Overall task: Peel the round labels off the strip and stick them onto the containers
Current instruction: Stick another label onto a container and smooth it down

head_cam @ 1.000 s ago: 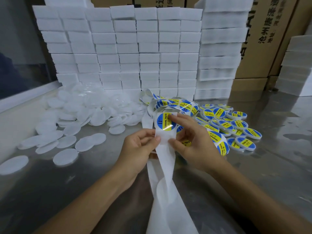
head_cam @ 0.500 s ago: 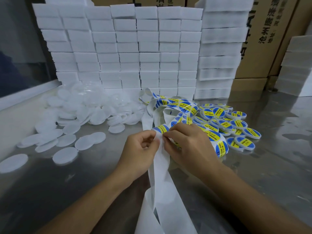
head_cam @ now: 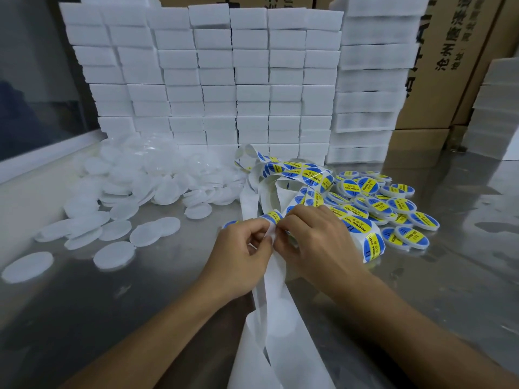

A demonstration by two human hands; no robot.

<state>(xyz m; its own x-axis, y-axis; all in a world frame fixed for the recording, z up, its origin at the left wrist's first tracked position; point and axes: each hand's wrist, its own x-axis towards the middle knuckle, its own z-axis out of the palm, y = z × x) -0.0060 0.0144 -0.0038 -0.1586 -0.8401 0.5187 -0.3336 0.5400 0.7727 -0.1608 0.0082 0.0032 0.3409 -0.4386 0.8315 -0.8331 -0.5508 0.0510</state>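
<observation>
Since a second ago you have lowered the strip (head_cam: 276,279) from its raised, face-up hold, and the blue-and-yellow label (head_cam: 273,216) that faced you now curls over the fold just above your fingertips. Your left hand (head_cam: 241,254) pinches the white backing between thumb and curled fingers; your right hand (head_cam: 317,242) meets it knuckle to knuckle, its fingertips curled onto the same fold right at the label's edge. Whether the label has begun to lift, you cannot tell from here.

Below your hands the bare backing hangs toward you in two loose white tails. Beyond your right hand the loaded part of the strip loops in a tangle, and just past that lie the labelled containers (head_cam: 398,209), a heap to the far right of your knuckles. The plain white containers (head_cam: 146,186) spread well out to the left of your left hand across the metal table (head_cam: 449,290). Behind everything stands a wall of white foam blocks (head_cam: 224,80), with cardboard boxes (head_cam: 438,66) to its right.
</observation>
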